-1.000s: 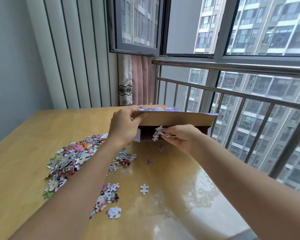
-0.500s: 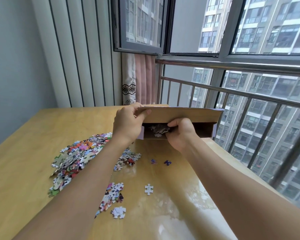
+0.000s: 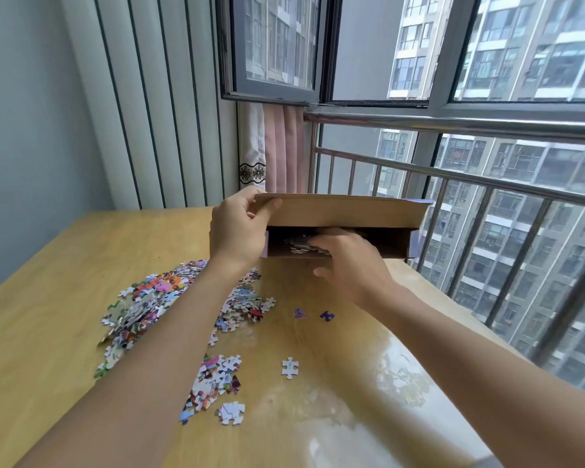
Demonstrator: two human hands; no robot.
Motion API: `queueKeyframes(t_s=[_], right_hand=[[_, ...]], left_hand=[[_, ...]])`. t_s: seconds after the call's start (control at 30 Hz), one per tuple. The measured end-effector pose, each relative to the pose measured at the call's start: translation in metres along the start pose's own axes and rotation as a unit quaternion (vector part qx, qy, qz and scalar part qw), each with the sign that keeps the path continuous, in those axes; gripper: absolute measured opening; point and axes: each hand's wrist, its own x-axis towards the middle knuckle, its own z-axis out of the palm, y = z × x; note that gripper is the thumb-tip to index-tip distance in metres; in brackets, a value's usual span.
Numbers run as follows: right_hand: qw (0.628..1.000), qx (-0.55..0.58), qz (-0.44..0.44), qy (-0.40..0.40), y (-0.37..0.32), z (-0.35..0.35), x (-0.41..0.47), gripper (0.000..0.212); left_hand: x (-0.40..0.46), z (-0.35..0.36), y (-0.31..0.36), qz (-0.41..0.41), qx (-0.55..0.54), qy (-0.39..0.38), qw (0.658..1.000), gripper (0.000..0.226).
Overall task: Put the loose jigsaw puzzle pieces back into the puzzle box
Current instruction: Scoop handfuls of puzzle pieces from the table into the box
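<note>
Since half a second ago your right hand (image 3: 348, 261) has drawn back a little from the mouth of the puzzle box (image 3: 345, 214); a second ago it carried pieces at that mouth, and now its grip shows none.

Right grip: fingers loosely extended, tips at the box opening, nothing held that you can see; a few pale pieces in the box (image 3: 299, 244) lie just beyond the fingertips.

Left grip: your left hand (image 3: 238, 231) pinches the raised flap at the box's left end, thumb on the underside, fingers over the top, holding the mouth open.

Box: lies on its side at the far edge of the tabletop (image 3: 65, 265), long axis running left to right, opening pointing toward you.

Loose stock, outward from the right grip:
- two purple pieces (image 3: 313, 314), nearest, below and slightly left of the hand;
- single white piece (image 3: 289, 367), nearer you;
- small cluster (image 3: 217, 380) with a white clump just beside it;
- main heap (image 3: 149, 298), left of your left forearm, its spread elongated from near-left toward the box.

Judgement: your free right hand is the nearer one to every loose piece; the next reach goes toward you and leftward, then back along the same line into the opening. Most pieces remain outside.
</note>
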Motion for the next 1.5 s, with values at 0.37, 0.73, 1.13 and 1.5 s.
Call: queueKeyframes(t_s=[0.37,0.73,1.13,1.5], right_hand=[[0.979,0.027,-0.082,0.187,0.025,-0.04,0.057,0.009],[0.99,0.077,-0.089,0.081,0.023,-0.032,0.036,0.015],[0.993,0.074,0.016,-0.086,0.021,0.029,-0.028,0.036],[0.967,0.136,0.068,-0.206,-0.043,0.018,-0.07,0.024]], left_hand=[[-0.006,-0.002,0.004,-0.017,-0.052,-0.027,0.998,0.047],[-0.004,-0.003,-0.004,-0.052,-0.005,-0.046,0.998,0.029],[-0.015,-0.004,-0.03,-0.022,0.256,-0.281,0.925,0.05],[-0.028,0.007,-0.037,-0.047,0.223,-0.31,0.923,0.019]])
